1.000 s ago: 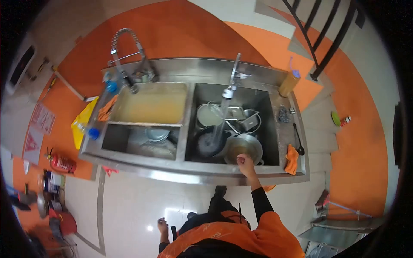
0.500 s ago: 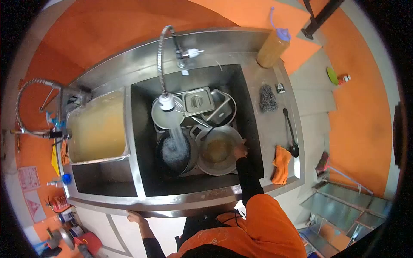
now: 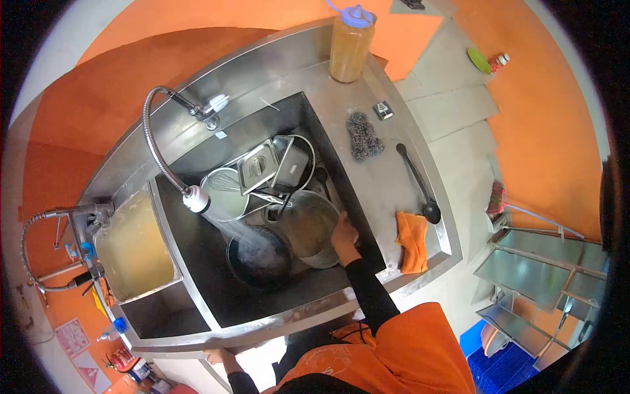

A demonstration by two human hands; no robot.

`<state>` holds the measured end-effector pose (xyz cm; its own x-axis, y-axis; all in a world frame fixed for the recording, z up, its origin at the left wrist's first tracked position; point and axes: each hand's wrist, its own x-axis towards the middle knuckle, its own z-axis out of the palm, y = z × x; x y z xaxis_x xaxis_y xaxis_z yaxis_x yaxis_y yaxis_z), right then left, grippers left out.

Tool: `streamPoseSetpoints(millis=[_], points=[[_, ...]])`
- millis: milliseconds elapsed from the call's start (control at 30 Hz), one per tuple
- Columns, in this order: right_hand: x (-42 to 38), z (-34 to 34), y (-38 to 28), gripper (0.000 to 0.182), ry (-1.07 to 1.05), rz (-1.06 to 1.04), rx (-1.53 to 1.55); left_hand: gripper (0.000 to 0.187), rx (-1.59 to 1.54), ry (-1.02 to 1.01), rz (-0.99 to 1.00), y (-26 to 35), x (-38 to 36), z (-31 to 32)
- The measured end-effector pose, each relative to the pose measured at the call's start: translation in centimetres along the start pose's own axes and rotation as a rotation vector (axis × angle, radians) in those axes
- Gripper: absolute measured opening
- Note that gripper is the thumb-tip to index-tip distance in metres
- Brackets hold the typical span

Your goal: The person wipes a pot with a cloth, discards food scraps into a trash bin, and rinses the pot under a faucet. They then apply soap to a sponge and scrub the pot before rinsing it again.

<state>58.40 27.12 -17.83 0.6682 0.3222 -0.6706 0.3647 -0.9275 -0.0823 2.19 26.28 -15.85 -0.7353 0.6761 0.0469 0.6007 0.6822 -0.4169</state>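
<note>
Plainly, my right grip [image 3: 344, 238] held the pot's [image 3: 311, 226] right rim in the sink [image 3: 275, 327]. My left grip [image 3: 215, 355], closure unclear, was at its front.

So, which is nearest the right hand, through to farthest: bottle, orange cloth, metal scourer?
1. Orange cloth: on the counter, to the right of the right hand.
2. Metal scourer: same counter, farther back.
3. Bottle: back of that counter.
</note>
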Motion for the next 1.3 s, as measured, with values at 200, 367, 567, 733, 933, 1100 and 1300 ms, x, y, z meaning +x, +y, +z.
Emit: streamPoseSetpoints(millis=[200,367,567,733,933,1100,1300], points=[[-0.1,1.6,-1.1,0.066,0.154,-0.124,-0.048,0.05,-0.586,-0.135,-0.062,-2.1,3.0,3.6],[-2.7,0.4,-2.5,0.058,0.135,-0.107,-0.023,0.053,0.208,0.427,0.36,-1.4,-0.7,2.5],[-3.1,2.6,-3.4,0.056,0.318,-0.046,0.087,0.035,-1.176,-0.435,-0.001,0.7,-4.7,-7.1],[-5.0,0.7,-3.3,0.065,0.168,-0.108,0.107,0.039,-1.304,-0.492,-0.041,0.9,-4.9,-7.3],[-4.9,1.5,-2.2,0.074,0.208,-0.141,0.113,0.045,-1.281,-0.481,0.012,1.4,-6.5,-9.5],[-4.4,-0.4,-0.3,0.078,0.132,-0.118,0.139,0.048,-1.114,-0.32,-0.053,1.3,-6.2,-9.2],[-5.1,-2.7,0.1,0.083,-0.014,-0.019,0.045,0.06,-0.428,-0.178,-0.195,-1.1,3.7,4.5]])
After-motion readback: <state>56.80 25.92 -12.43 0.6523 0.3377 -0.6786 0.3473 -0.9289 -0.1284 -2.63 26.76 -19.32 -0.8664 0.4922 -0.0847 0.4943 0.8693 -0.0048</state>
